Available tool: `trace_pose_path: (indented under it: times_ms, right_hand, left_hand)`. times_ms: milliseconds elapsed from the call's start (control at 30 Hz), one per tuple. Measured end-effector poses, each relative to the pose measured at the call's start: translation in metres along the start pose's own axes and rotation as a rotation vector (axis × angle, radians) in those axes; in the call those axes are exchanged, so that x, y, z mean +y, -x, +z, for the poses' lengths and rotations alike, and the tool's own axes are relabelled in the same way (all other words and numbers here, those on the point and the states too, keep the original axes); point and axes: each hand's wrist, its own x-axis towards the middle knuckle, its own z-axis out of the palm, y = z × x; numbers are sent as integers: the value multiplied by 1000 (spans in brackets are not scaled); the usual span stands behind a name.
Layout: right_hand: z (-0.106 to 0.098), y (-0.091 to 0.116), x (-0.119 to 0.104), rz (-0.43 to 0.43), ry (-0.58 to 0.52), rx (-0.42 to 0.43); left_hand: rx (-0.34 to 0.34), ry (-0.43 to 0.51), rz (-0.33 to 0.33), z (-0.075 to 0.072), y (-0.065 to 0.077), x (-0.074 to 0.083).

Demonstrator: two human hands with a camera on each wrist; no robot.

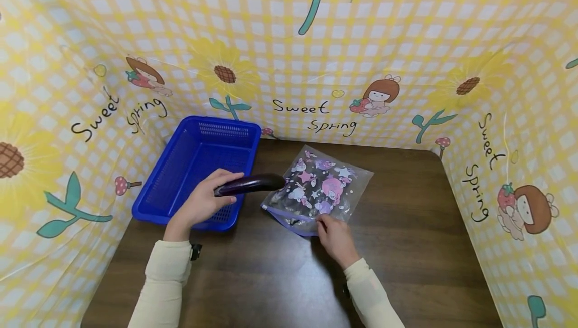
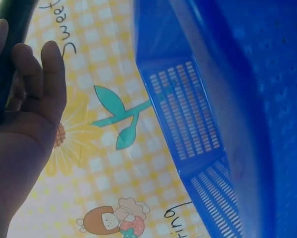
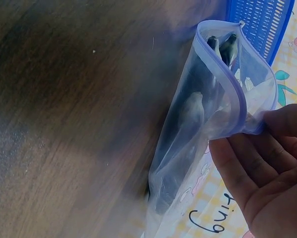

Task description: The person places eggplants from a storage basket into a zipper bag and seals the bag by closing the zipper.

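Note:
My left hand [image 1: 202,198] grips a long dark purple eggplant [image 1: 255,183] near one end, thumb on one side and fingers on the other. The eggplant's far end overlaps the left edge of a clear zip bag [image 1: 360,180] printed with pink and purple stars. My right hand [image 1: 336,240] pinches the bag's purple zip edge at its near right corner. In the right wrist view the bag's mouth gapes, and several dark, long eggplants [image 3: 229,52] with pale stem ends show inside.
A blue plastic basket [image 1: 140,210] with slotted walls stands at the left, partly behind my left forearm. Brown wood-grain table [image 1: 406,248] lies under everything. Yellow checked cloth [image 1: 289,67] with printed flowers walls in the back and both sides.

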Motion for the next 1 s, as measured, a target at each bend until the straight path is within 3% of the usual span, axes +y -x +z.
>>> trace_pose_path:
  times_ms: [233, 633, 800, 1000]
  right_hand:
    - [0, -1, -2, 31, -5, -19]
    - [1, -2, -1, 0, -3, 9]
    - [0, -1, -2, -4, -6, 20]
    - [-1, -1, -4, 2, -2, 22]
  left_hand:
    - [-33, 81, 57, 19, 12, 2]
    - [-143, 79, -18, 78, 30, -7]
    - [-119, 78, -82, 95, 32, -12]
    - [-92, 62, -94, 117, 33, -15]
